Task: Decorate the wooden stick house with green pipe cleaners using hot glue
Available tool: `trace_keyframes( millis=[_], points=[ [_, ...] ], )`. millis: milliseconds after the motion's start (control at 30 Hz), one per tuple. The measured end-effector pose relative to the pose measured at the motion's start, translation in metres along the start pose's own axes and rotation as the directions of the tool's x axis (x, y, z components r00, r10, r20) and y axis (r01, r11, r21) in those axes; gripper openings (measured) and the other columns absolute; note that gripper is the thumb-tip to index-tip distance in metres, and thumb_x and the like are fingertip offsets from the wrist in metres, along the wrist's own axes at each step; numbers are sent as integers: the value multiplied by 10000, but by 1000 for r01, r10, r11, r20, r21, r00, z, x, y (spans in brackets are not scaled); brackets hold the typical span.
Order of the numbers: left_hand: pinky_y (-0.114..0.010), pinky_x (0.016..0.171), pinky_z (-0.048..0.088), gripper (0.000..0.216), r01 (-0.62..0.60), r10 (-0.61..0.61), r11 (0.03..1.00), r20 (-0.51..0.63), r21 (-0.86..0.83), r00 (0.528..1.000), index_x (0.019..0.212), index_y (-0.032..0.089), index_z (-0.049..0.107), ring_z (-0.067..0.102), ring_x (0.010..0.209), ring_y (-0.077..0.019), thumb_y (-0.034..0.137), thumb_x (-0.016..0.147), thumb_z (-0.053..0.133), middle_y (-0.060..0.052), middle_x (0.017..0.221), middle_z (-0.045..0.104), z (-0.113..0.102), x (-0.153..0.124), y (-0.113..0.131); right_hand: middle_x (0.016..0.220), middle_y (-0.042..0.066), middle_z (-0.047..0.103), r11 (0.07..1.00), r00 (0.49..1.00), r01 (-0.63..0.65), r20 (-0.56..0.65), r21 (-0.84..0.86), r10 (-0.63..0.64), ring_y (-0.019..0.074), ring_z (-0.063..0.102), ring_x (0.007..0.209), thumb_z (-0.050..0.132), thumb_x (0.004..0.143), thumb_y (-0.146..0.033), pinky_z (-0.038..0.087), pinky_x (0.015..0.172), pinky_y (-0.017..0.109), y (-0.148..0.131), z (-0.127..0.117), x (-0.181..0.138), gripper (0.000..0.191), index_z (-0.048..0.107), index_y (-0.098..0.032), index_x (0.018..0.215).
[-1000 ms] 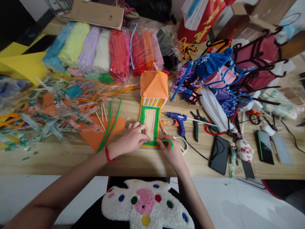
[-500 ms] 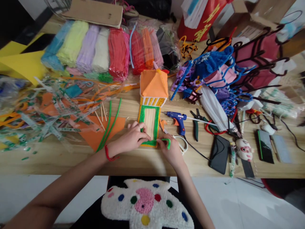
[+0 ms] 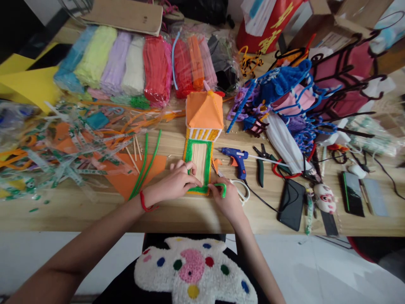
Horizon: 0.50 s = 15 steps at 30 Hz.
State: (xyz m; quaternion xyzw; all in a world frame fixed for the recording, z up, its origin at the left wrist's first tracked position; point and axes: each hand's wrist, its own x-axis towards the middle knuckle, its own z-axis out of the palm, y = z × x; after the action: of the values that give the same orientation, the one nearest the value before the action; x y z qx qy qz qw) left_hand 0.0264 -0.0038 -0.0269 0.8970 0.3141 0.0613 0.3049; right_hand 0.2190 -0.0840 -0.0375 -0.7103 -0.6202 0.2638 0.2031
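A small craft house with an orange pyramid roof (image 3: 205,110) and a striped orange and white wall stands on the table. From it a flat base (image 3: 199,158) of pale sticks stretches toward me, bordered in green pipe cleaner with an orange outer edge. My left hand (image 3: 178,180), a ring on one finger, grips the base's near left part with curled fingers. At the near right corner, my right hand (image 3: 226,199) pinches the green pipe cleaner (image 3: 224,190), whose bent end sticks up over the fingers. Two loose green pipe cleaners (image 3: 154,156) lie left of the base.
Right of the base lie a blue glue gun (image 3: 236,160), pliers (image 3: 260,166), white-handled scissors (image 3: 243,193) and a black phone (image 3: 291,204). Plastic wrapper scraps (image 3: 69,156) cover the left. Bagged pipe cleaner bundles (image 3: 156,69) line the back; finished crafts (image 3: 284,93) crowd the right.
Almost nothing differs. My left thumb has shifted very slightly to the right on the base; the right hand keeps its pinch at the corner.
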Motion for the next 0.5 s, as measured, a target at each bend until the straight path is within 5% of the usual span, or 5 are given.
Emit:
trace_keyframes(
  millis=[500],
  points=[
    [-350,809,318,201,-39,39,999,2,7,999,935,344,712,398,920,-192,322,901,515,-32,1027,487,0,1,-3,785,71,681,1000,1000,-22,-11,-18,21,205,631,737,582,824,-248,447,671,282,-1,2,3,100,639,-184,774]
  ],
)
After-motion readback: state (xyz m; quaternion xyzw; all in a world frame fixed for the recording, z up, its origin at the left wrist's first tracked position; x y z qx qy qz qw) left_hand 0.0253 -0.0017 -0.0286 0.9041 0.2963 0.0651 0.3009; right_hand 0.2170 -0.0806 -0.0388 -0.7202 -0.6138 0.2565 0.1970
